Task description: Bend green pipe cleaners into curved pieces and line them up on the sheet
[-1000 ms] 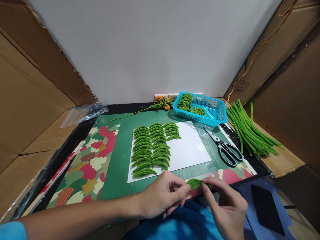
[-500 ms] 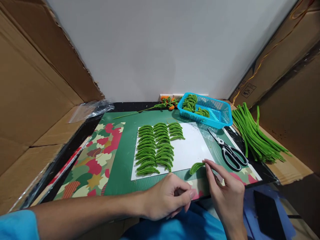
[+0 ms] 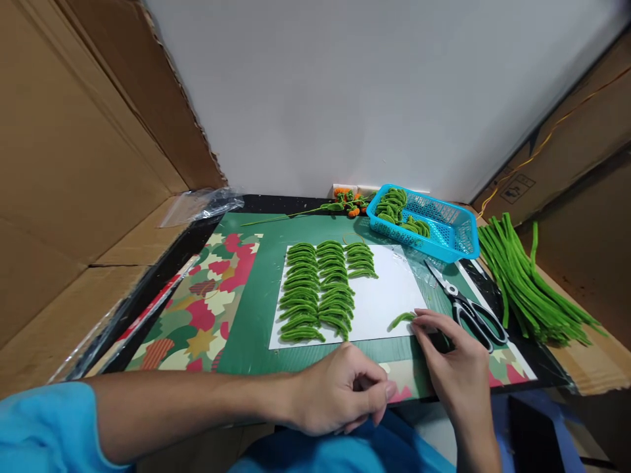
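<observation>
The left hand is held loosely curled at the near table edge, with nothing seen in its fingers, while a single green fuzzy leaf is pinched between the thumb and fingertips of the right hand, over the near right part of the white sheet. Three columns of similar leaves are laid on the sheet, with black-handled scissors placed to its right. Beyond, more leaves are held in a blue basket.
</observation>
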`<control>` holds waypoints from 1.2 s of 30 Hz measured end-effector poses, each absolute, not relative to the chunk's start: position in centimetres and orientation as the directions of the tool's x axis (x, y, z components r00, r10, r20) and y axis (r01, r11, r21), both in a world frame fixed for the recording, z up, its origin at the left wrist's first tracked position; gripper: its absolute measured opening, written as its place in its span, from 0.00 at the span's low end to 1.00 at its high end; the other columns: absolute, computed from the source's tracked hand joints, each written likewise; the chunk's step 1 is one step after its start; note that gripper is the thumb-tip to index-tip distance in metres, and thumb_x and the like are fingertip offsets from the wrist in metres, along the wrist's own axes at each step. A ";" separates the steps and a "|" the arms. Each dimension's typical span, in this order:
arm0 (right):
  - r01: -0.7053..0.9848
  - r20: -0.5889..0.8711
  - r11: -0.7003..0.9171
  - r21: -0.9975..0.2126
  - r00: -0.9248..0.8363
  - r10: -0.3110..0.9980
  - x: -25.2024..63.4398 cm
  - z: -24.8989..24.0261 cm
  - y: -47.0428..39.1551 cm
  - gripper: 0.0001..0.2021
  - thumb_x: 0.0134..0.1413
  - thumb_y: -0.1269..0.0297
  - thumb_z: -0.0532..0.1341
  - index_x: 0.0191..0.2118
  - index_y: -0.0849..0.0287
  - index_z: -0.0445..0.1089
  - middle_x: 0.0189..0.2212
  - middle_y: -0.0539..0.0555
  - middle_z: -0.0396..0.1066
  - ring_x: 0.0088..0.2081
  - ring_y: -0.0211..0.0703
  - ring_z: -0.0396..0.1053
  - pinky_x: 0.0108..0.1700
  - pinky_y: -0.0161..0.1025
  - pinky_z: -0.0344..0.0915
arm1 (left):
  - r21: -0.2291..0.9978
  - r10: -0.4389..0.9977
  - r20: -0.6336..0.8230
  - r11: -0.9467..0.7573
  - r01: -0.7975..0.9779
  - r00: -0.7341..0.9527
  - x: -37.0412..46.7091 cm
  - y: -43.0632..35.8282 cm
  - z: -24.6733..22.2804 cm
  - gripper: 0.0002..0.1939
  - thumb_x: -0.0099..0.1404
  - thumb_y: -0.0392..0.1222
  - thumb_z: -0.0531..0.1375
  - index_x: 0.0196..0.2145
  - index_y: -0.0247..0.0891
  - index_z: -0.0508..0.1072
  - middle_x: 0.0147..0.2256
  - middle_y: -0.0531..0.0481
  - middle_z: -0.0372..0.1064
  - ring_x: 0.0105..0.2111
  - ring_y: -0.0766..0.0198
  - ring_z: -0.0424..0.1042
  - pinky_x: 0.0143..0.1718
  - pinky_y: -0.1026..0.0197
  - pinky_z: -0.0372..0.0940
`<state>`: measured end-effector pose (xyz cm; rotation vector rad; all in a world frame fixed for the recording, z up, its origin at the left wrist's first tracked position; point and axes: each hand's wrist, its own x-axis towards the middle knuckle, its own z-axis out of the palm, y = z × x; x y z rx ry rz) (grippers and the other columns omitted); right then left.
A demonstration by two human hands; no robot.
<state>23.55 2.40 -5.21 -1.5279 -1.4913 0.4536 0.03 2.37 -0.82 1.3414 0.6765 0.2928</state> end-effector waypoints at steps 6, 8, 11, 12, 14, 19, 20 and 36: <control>0.616 0.340 0.201 -0.762 0.115 0.933 23.9 -4.8 2.5 0.12 0.65 0.56 0.67 0.51 0.52 0.81 0.49 0.58 0.84 0.50 0.57 0.80 0.55 0.53 0.71 | 0.961 0.553 -0.272 0.196 0.195 0.787 0.1 2.5 -0.7 0.28 0.76 0.61 0.60 0.26 0.37 0.71 0.16 0.57 0.61 0.15 0.72 0.60 0.16 0.71 0.55; 0.662 0.353 0.226 -0.714 0.062 0.934 23.7 -4.6 3.1 0.12 0.66 0.59 0.65 0.52 0.52 0.80 0.48 0.57 0.83 0.49 0.57 0.79 0.53 0.52 0.71 | 0.963 0.549 -0.266 0.180 0.199 0.793 0.0 2.5 -0.7 0.27 0.76 0.59 0.59 0.26 0.37 0.71 0.16 0.57 0.61 0.15 0.72 0.60 0.17 0.71 0.56; 0.727 0.362 0.268 -0.633 -0.028 0.932 23.2 -4.3 4.1 0.09 0.65 0.62 0.63 0.44 0.53 0.82 0.42 0.56 0.83 0.44 0.56 0.78 0.48 0.50 0.69 | 0.969 0.551 -0.248 0.148 0.199 0.797 0.0 2.5 -0.7 0.26 0.78 0.57 0.57 0.26 0.37 0.71 0.16 0.56 0.61 0.15 0.71 0.61 0.18 0.71 0.56; 0.738 0.362 0.280 -0.614 -0.052 0.931 22.8 -4.1 4.5 0.09 0.66 0.63 0.62 0.41 0.54 0.82 0.40 0.56 0.82 0.42 0.55 0.77 0.47 0.50 0.68 | 0.970 0.553 -0.241 0.137 0.198 0.798 0.0 2.5 -0.7 0.26 0.78 0.56 0.57 0.26 0.37 0.71 0.16 0.56 0.61 0.15 0.71 0.61 0.18 0.70 0.56; 0.751 0.350 0.294 -0.591 -0.090 0.933 22.0 -3.7 5.4 0.09 0.66 0.64 0.62 0.39 0.55 0.81 0.38 0.56 0.82 0.40 0.54 0.76 0.45 0.48 0.67 | 0.974 0.553 -0.227 0.124 0.190 0.801 0.1 2.5 -0.8 0.25 0.78 0.55 0.57 0.26 0.37 0.71 0.16 0.56 0.61 0.15 0.71 0.61 0.18 0.70 0.56; 0.769 0.300 0.314 -0.557 -0.166 0.939 19.5 -2.1 7.9 0.08 0.64 0.71 0.63 0.40 0.54 0.82 0.39 0.56 0.82 0.42 0.53 0.77 0.45 0.45 0.67 | 0.977 0.567 -0.213 0.127 0.171 0.796 0.1 2.3 -0.9 0.24 0.77 0.52 0.58 0.26 0.38 0.71 0.15 0.57 0.60 0.15 0.71 0.60 0.19 0.70 0.57; 0.774 0.296 0.318 -0.548 -0.176 0.939 19.1 -1.8 8.4 0.09 0.63 0.71 0.64 0.40 0.54 0.82 0.39 0.55 0.82 0.41 0.52 0.77 0.44 0.44 0.67 | 0.979 0.568 -0.206 0.123 0.165 0.797 0.1 2.3 -0.9 0.23 0.77 0.52 0.58 0.26 0.38 0.71 0.15 0.57 0.61 0.15 0.71 0.60 0.19 0.70 0.57; 0.802 0.281 0.321 -0.504 -0.199 0.939 18.9 -1.6 10.3 0.09 0.62 0.71 0.64 0.44 0.55 0.81 0.41 0.55 0.82 0.41 0.51 0.77 0.44 0.43 0.66 | 0.992 0.574 -0.127 0.066 0.109 0.809 0.2 2.4 -1.0 0.24 0.77 0.50 0.57 0.24 0.38 0.70 0.15 0.57 0.61 0.14 0.71 0.60 0.21 0.69 0.58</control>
